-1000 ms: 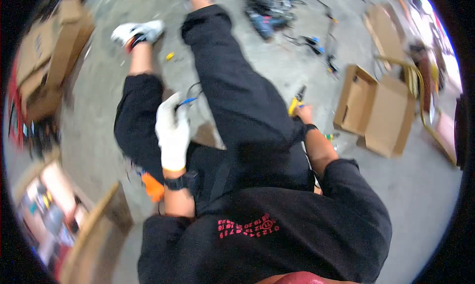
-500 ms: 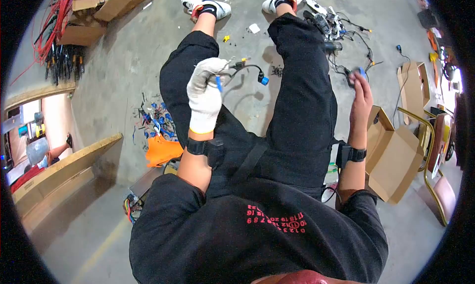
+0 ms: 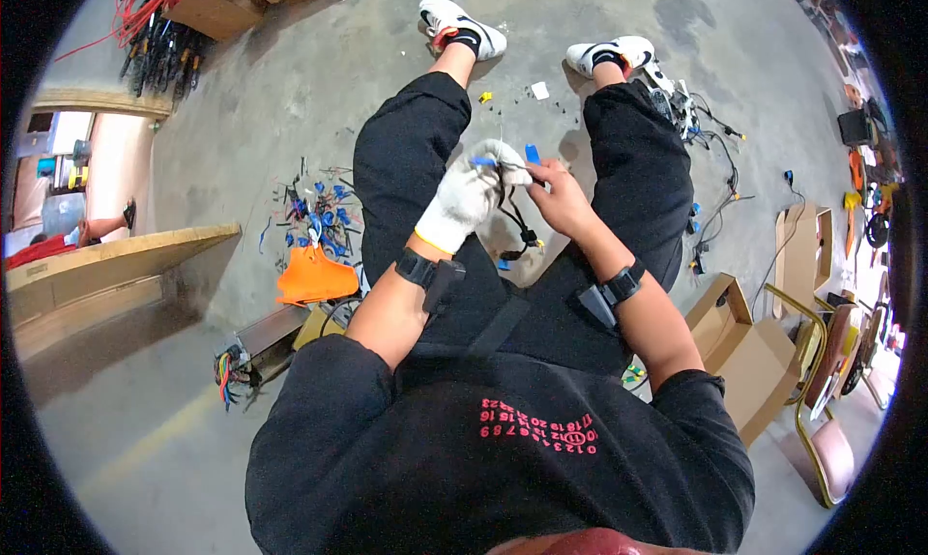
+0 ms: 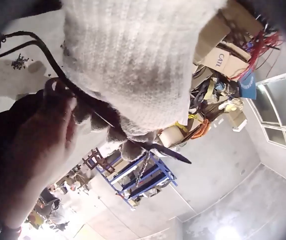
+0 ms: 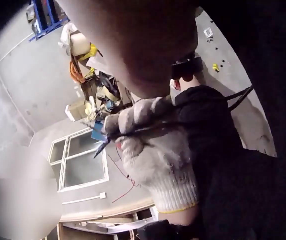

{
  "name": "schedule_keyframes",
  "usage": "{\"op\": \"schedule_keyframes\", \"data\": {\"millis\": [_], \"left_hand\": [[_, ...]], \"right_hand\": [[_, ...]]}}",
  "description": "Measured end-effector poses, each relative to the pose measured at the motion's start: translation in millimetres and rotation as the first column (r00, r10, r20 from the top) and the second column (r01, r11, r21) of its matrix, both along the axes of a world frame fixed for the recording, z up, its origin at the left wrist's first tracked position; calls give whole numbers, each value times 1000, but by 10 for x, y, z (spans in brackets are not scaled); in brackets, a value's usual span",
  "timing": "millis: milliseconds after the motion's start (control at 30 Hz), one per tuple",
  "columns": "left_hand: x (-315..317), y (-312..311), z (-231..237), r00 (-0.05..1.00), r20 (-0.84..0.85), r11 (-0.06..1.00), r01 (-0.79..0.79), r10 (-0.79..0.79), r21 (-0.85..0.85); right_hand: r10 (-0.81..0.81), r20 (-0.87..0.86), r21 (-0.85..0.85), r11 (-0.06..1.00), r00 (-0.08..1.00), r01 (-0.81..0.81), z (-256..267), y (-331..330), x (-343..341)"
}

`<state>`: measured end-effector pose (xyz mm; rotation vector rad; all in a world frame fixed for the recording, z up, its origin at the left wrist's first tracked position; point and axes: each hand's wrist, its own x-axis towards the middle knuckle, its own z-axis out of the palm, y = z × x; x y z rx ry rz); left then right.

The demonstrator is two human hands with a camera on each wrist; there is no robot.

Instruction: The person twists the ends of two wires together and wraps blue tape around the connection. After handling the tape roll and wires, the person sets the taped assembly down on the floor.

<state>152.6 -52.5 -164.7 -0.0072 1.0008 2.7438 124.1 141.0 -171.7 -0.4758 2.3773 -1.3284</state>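
In the head view my gloved left hand (image 3: 464,202) grips a dark cable (image 3: 510,207), a blue tip (image 3: 481,160) lying against its fingers. Curled glove fingers (image 5: 138,116) wrap the cable in the right wrist view. My bare right hand (image 3: 565,205) pinches dark cable beside the glove, with a blue piece (image 3: 532,154) at its fingertips. Below both hands hangs a cable end with a dark connector (image 3: 529,238). In the left wrist view the cable (image 4: 53,62) runs between the right hand (image 4: 43,142) and the glove (image 4: 133,55).
Blue and dark scraps (image 3: 324,212) and an orange piece (image 3: 314,277) lie left of my legs. More cables (image 3: 720,168) are on the floor to the right, near an open cardboard box (image 3: 744,352). A metal-cased unit (image 3: 271,333) with coloured wires stands at lower left.
My right hand, first at yellow-handled pliers, then out on the right with something blue, has come inward beside the glove. The left hand has moved right, cable still in it.
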Motion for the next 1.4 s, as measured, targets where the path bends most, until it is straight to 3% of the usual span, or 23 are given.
{"op": "schedule_keyframes", "data": {"millis": [67, 133, 200, 233, 267, 300, 400, 467, 667, 733, 800, 833, 933, 967, 1000, 1067, 1133, 1200, 1267, 1333, 1400], "left_hand": [[-92, 37, -24, 997, -79, 995, -24, 17, -92], [-187, 79, -2, 952, -289, 916, 204, -102, 346], [-176, 101, 48, 953, -268, 897, 239, -143, 371], [-150, 118, 125, 985, -151, 954, 126, -87, 272], [-141, 118, 173, 999, -41, 988, 19, -13, 151], [-167, 92, 139, 1000, -5, 983, 18, -17, 184], [-177, 68, 86, 1000, 17, 1000, -20, 20, 24], [-220, 10, -56, 999, -45, 999, 23, -24, -38], [-186, 39, 34, 999, 19, 911, 35, -29, -410], [-191, 51, 46, 1000, -11, 927, 20, -26, -374], [-211, 0, 115, 970, -61, 845, 172, -234, -506], [-186, 54, 174, 973, -51, 902, 186, -223, -390], [-118, 53, 370, 938, 53, 891, 341, -341, -299], [-111, 48, 287, 917, -36, 911, 388, -396, -143], [-98, 67, 299, 912, -35, 906, 399, -408, -141], [-42, 97, 338, 897, 73, 897, 439, -436, -44], [-30, 89, 328, 878, 131, 883, 467, -460, -34], [-31, 136, 331, 909, 65, 909, 415, -412, -45], [-85, 141, 306, 920, 47, 920, 390, -389, -26], [-118, 144, 334, 964, 5, 947, 263, -267, -186], [-118, 131, 343, 978, 32, 948, 207, -205, -241]], "right_hand": [[40, -15, -20, 999, 999, -41, -68, 2, 39], [120, 18, -22, 993, 993, -120, 35, -8, 49], [129, -50, -122, 983, 990, -134, 55, -27, 77], [113, -45, -128, 985, 993, -117, 64, -19, 55], [129, -12, -19, 991, 992, -130, 71, -20, 15], [147, 25, 88, 985, 989, -148, 60, -31, -12], [52, -7, 20, 998, 999, -51, -32, -32, -10], [12, -32, 6, 1000, 999, -12, -51, -32, -27], [-150, -149, 54, 986, 977, 160, -2, 82, -138], [-157, -139, 92, 981, 978, 170, 21, 106, -169], [-178, -187, 97, 975, 966, 199, 5, 117, -188], [-183, -190, 96, 974, 965, 203, 23, 128, -202], [-175, -159, 142, 970, 972, 198, 39, 148, -197], [-160, -197, 119, 975, 967, 185, -10, 151, -181], [-145, -236, 98, 980, 961, 172, -18, 148, -173], [-128, -214, 97, 984, 969, 151, -22, 160, -179], [-101, -178, 92, 989, 979, 119, -16, 149, -183], [-85, -194, 115, 987, 977, 108, -65, 164, -195], [-192, -164, 120, 970, 968, 212, -134, 166, -196], [-193, -121, 124, 970, 974, 208, -32, 165, -201], [-279, -90, -66, 960, 956, 274, -13, 173, -208]]}}
